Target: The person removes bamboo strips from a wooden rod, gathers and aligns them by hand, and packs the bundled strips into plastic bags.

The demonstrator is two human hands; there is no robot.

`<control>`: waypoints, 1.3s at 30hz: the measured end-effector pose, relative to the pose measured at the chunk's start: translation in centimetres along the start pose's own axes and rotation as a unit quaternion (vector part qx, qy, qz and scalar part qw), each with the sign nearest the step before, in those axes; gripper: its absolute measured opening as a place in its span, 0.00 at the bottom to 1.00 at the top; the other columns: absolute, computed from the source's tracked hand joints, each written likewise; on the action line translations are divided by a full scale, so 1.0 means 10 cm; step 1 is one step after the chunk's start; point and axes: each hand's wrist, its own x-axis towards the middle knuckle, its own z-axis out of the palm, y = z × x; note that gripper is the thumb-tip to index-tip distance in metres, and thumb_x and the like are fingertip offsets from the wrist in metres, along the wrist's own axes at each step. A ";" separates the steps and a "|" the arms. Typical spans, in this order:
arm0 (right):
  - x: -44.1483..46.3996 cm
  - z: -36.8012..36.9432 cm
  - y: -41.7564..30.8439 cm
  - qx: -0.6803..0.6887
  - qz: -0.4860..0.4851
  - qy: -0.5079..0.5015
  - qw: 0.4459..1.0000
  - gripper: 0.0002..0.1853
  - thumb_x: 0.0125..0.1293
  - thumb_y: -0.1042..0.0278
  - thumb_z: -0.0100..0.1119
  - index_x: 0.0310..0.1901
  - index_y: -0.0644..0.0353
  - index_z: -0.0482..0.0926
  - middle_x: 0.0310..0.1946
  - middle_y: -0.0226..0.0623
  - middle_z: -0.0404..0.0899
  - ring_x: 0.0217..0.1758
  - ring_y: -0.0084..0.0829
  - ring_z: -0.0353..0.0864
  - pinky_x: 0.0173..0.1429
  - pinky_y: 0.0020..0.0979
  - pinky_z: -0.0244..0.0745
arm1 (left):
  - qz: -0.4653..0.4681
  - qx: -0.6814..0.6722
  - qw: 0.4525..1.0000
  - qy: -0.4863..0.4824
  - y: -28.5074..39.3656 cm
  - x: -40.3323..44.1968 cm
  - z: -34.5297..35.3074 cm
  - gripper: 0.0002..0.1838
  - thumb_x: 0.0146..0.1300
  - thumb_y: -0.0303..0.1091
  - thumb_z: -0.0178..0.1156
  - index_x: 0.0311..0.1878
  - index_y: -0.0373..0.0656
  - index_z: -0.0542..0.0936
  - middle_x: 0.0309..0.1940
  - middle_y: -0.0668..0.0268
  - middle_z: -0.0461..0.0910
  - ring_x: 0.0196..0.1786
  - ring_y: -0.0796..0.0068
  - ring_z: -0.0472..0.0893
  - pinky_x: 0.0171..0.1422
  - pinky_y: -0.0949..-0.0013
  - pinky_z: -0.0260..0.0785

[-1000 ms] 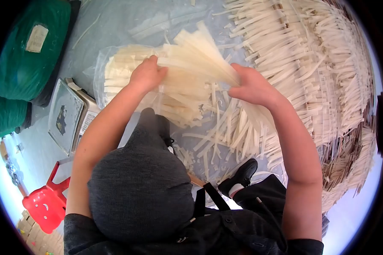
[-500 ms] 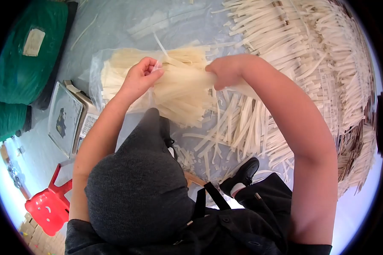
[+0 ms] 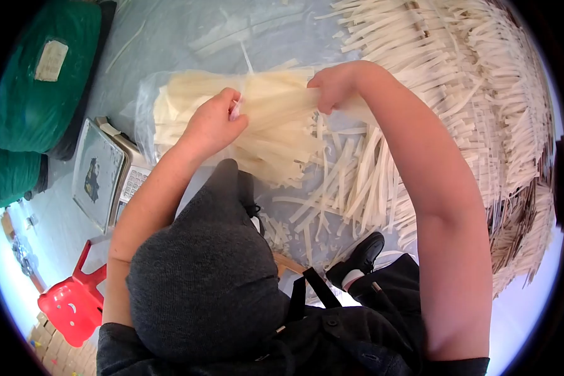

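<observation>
Pale flat strips [image 3: 276, 150] lie bunched in a clear plastic bag [image 3: 146, 109] on the grey floor. My left hand [image 3: 218, 122] is closed on the bag's gathered plastic edge, over the middle of the bunch. At the right end of the bunch, my right hand [image 3: 339, 86] has its fingers pressed together on the strips' ends; its fingertips are partly hidden.
Loose strips [image 3: 363, 182] are scattered to the right, beside a large layered heap of strips [image 3: 470, 113]. At the left are a scale [image 3: 100, 172], green sacks [image 3: 47, 88] and a red stool [image 3: 72, 307]. A black shoe [image 3: 360, 257] stands below.
The fanned strips that my right hand held up now lie flat over the bunch. My right hand has moved left and up. My left hand has shifted slightly and now grips the plastic.
</observation>
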 end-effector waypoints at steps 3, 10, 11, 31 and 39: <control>0.03 0.01 0.03 0.016 0.013 0.014 1.000 0.26 0.43 0.65 0.62 0.49 0.58 0.80 0.38 0.37 0.83 0.40 0.33 0.80 0.45 0.37 0.74 | -0.032 -0.009 0.999 -0.029 0.10 -0.05 -0.01 0.20 0.59 0.34 0.63 0.52 0.36 0.74 0.32 0.60 0.78 0.35 0.69 0.78 0.42 0.67 0.71; 0.13 0.37 -0.42 -0.008 -0.055 0.038 0.998 0.26 0.49 0.63 0.65 0.53 0.60 0.79 0.44 0.43 0.83 0.48 0.40 0.82 0.52 0.37 0.75 | -0.027 -0.034 0.999 0.019 -0.10 0.02 0.18 0.22 0.57 0.32 0.60 0.55 0.36 0.73 0.39 0.58 0.80 0.39 0.63 0.80 0.48 0.63 0.73; 0.13 0.43 -0.48 -0.022 -0.050 0.010 0.998 0.27 0.51 0.62 0.65 0.54 0.61 0.78 0.46 0.44 0.83 0.50 0.41 0.82 0.54 0.37 0.75 | -0.044 -0.091 0.995 0.018 -0.14 0.03 0.21 0.22 0.57 0.31 0.60 0.55 0.36 0.73 0.38 0.60 0.80 0.37 0.66 0.79 0.47 0.65 0.73; 0.59 0.50 -0.78 0.039 -0.089 0.341 0.935 0.20 0.52 0.57 0.66 0.46 0.55 0.83 0.42 0.44 0.84 0.48 0.44 0.83 0.52 0.40 0.77 | -0.023 -0.191 0.980 0.058 -0.16 0.10 0.33 0.21 0.60 0.32 0.61 0.57 0.39 0.74 0.38 0.63 0.79 0.36 0.72 0.79 0.44 0.69 0.74; 0.10 0.93 0.34 0.125 -0.047 0.618 0.775 0.32 0.53 0.41 0.68 0.56 0.51 0.79 0.54 0.44 0.79 0.57 0.38 0.78 0.65 0.35 0.67 | -0.091 -0.044 0.955 0.277 -1.36 0.27 -0.75 0.22 0.67 0.52 0.56 0.56 0.47 0.81 0.49 0.60 0.82 0.54 0.66 0.80 0.59 0.66 0.70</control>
